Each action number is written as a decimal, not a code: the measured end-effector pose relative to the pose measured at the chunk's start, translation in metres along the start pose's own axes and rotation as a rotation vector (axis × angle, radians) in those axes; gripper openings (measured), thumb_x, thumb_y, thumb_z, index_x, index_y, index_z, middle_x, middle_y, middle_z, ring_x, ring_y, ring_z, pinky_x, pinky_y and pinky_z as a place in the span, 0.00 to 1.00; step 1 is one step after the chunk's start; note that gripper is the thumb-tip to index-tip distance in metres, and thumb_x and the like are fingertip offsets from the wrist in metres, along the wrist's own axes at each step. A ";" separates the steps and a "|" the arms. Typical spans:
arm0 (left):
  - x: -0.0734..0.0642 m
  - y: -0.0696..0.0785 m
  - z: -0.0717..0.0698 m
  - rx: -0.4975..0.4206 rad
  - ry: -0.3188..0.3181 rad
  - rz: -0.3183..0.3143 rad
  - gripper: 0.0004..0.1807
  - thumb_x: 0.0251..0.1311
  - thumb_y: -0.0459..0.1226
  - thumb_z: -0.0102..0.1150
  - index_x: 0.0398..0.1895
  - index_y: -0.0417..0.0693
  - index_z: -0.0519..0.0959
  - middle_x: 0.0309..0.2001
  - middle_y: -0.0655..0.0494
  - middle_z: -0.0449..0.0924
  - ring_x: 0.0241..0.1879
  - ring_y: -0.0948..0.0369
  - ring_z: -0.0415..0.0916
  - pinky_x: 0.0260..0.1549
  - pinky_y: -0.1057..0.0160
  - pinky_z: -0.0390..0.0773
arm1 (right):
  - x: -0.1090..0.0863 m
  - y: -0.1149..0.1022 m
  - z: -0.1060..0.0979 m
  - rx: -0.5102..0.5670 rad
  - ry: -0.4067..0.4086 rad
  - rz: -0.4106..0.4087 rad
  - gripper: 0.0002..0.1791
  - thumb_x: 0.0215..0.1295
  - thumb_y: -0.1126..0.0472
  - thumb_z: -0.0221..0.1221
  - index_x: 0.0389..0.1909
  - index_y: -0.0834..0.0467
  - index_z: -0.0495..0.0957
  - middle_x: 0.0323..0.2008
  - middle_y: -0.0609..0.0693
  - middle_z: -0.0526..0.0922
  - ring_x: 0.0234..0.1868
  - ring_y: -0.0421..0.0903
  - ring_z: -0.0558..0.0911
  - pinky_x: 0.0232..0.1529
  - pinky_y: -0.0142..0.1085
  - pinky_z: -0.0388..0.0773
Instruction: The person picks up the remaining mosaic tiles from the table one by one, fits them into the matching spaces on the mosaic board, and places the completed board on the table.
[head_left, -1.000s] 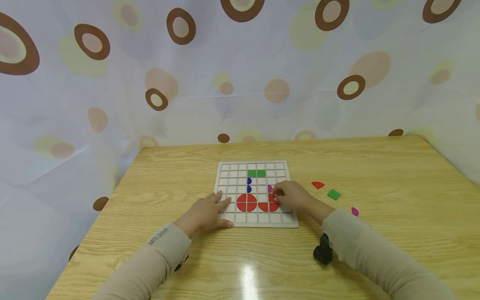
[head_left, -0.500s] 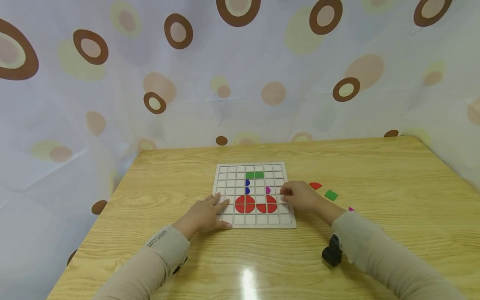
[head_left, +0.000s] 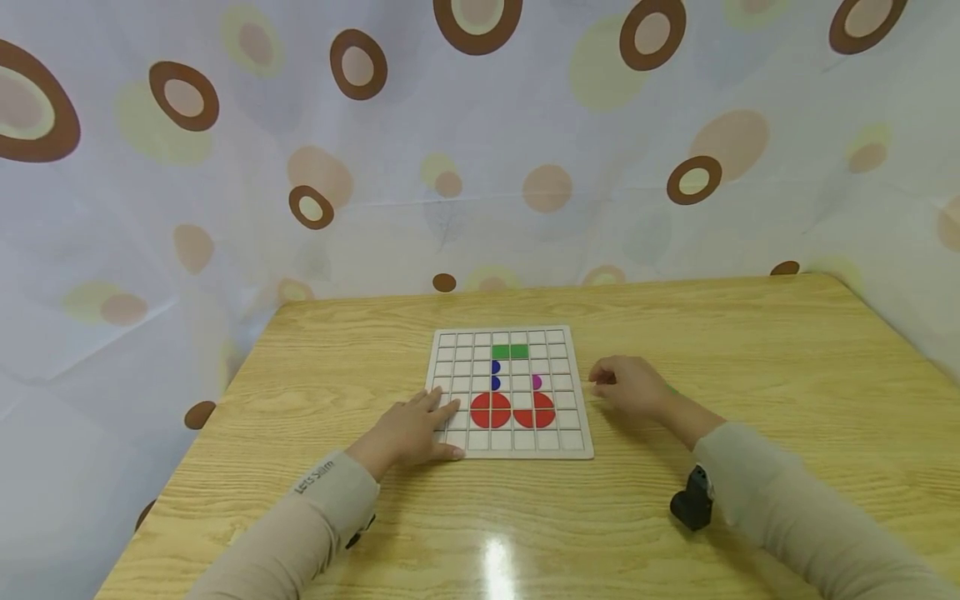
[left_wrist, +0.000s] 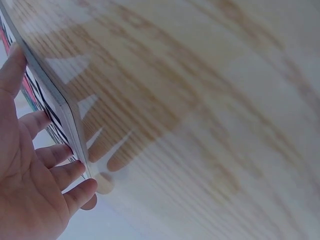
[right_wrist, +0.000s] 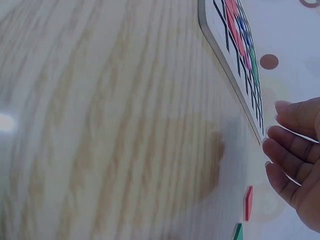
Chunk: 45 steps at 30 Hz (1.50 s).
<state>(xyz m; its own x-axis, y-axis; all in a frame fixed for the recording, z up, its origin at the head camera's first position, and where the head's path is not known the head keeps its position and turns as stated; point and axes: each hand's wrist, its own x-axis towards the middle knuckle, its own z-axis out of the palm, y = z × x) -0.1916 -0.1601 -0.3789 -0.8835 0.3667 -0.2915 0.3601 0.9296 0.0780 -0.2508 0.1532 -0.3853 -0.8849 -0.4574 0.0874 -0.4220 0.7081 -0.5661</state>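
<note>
A white gridded board lies on the table, several coloured pieces in its cells. Two green squares sit high on it, with two blue half-discs and a magenta piece below. Lower down are a full red circle and three red quarter pieces. My left hand rests on the board's left edge, fingers spread. Just right of the board hovers my right hand, fingers loosely bent and holding nothing. Near it in the right wrist view lie a loose red piece and a green piece.
The wooden table extends around the board. A patterned curtain hangs behind and beside it. My right forearm covers part of the table's right side. A black wrist camera sits under the right cuff.
My right hand has left the red pieces and moved right, off the board. A third red quarter now shows there. The loose pieces have become mostly covered by the hand. My left hand stays put.
</note>
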 end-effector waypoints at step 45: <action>0.000 0.000 0.000 0.000 0.004 0.006 0.41 0.48 0.62 0.46 0.64 0.53 0.55 0.65 0.45 0.47 0.62 0.48 0.44 0.55 0.48 0.53 | -0.002 0.050 -0.027 0.049 -0.041 0.158 0.19 0.54 0.62 0.57 0.42 0.72 0.71 0.37 0.62 0.76 0.40 0.57 0.73 0.40 0.47 0.69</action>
<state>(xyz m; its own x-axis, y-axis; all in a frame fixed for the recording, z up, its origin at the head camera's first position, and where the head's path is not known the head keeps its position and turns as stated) -0.1921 -0.1604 -0.3786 -0.8824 0.3722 -0.2876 0.3652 0.9275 0.0798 -0.2759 0.2040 -0.3918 -0.9303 -0.3646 -0.0393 -0.2669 0.7468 -0.6091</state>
